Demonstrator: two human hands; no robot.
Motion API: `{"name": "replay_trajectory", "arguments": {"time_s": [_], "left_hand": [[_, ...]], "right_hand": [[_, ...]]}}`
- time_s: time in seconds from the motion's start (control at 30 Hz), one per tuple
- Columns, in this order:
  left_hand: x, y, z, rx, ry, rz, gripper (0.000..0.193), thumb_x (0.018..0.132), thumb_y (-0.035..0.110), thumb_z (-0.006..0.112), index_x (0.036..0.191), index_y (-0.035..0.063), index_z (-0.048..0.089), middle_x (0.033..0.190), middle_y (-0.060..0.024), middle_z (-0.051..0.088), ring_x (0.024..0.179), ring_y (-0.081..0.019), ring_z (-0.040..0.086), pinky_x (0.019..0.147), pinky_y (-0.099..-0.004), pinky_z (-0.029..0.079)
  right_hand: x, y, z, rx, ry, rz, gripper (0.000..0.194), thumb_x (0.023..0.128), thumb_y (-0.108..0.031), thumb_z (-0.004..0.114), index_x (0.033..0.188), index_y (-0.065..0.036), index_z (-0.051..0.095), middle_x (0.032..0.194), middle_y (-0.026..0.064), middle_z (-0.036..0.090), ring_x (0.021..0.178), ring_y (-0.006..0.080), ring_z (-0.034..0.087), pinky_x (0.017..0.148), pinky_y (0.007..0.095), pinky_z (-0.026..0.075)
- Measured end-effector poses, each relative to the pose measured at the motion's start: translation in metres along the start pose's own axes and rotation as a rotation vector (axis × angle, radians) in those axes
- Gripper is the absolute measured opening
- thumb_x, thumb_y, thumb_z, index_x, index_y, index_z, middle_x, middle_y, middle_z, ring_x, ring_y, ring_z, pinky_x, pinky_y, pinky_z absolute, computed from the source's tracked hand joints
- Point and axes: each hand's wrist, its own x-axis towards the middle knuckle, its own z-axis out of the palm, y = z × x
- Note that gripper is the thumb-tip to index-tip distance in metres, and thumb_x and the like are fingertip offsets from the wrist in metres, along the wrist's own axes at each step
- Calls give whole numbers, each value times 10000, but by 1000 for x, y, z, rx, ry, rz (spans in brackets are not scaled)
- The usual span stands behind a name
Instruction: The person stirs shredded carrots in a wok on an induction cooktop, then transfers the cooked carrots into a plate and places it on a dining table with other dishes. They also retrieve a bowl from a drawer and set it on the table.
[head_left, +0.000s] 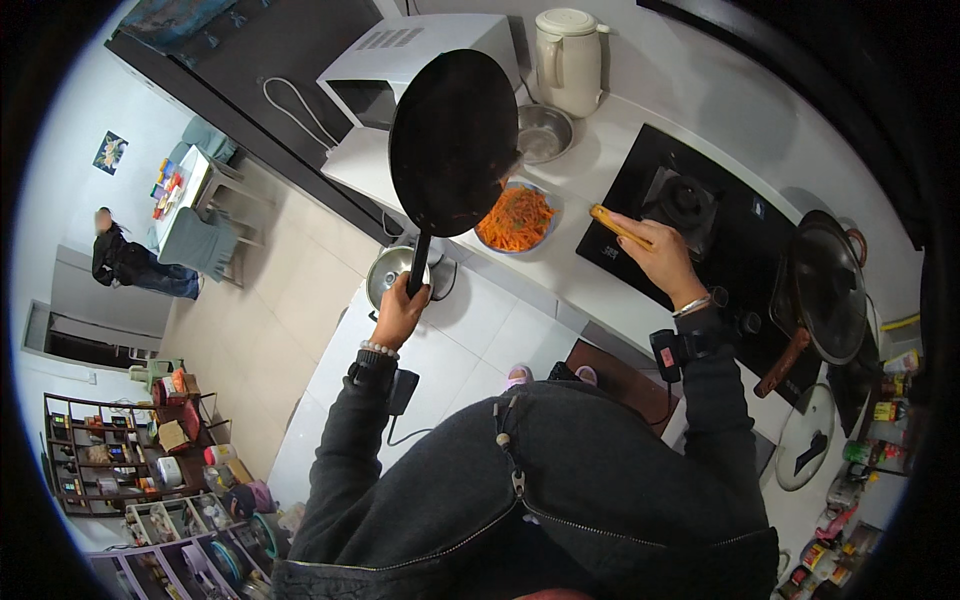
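My left hand (397, 319) grips the black handle of a dark wok (454, 142), which is tipped up on its side. Just below the wok's right rim, a blue-rimmed plate (553, 225) on the counter holds a heap of shredded carrot (516, 219) with green bits in it. In my right hand (664, 259) is the yellowish wooden handle (619, 226) of a cooking utensil, above the edge of the hob. The utensil's thin far part points towards the wok's rim, where its end is hard to make out.
Behind the plate stand a metal bowl (544, 133), a cream kettle (570, 64) and a white microwave (435, 45). A black gas hob (630, 180) carries a lidded pan (825, 289) at right. A lidded pot (390, 277) sits low beneath my left hand. A person (135, 251) stands far left.
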Motion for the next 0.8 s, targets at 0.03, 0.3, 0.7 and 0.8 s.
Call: {"name": "replay_trajectory", "arguments": {"time_s": [0.03, 0.3, 0.7, 0.8], "left_hand": [[-1, 1, 0, -42, -6, 9, 255, 883, 209, 612, 899, -29, 523, 655, -134, 549, 585, -225, 521, 559, -371, 417], [-6, -6, 1, -196, -85, -40, 219, 901, 200, 614, 937, -1, 534, 654, -18, 486, 575, -102, 448, 515, -293, 374], [0, -4, 2, -246, -146, -47, 198, 922, 171, 614, 971, 5, 518, 658, 22, 472, 548, -66, 421, 477, -242, 337], [0, 0, 0, -191, -123, -11, 211, 918, 191, 612, 919, -3, 528, 631, 7, 461, 552, -83, 409, 485, -275, 344]], "right_hand": [[5, -1, 5, 15, 34, -24, 384, 844, -104, 655, 1223, -170, 647, 792, 125, 634, 684, 263, 601, 664, 335, 491], [2, -6, 28, 84, 32, -30, 389, 829, -120, 652, 1216, -166, 648, 824, 146, 665, 716, 290, 637, 665, 367, 511], [10, -12, 34, 207, 128, -61, 368, 862, -94, 643, 1228, -59, 623, 1029, 187, 688, 829, 264, 679, 745, 317, 524], [4, -10, 38, 332, 97, 63, 370, 870, -79, 630, 1236, -28, 609, 1075, 167, 691, 867, 198, 685, 785, 295, 523]]}}
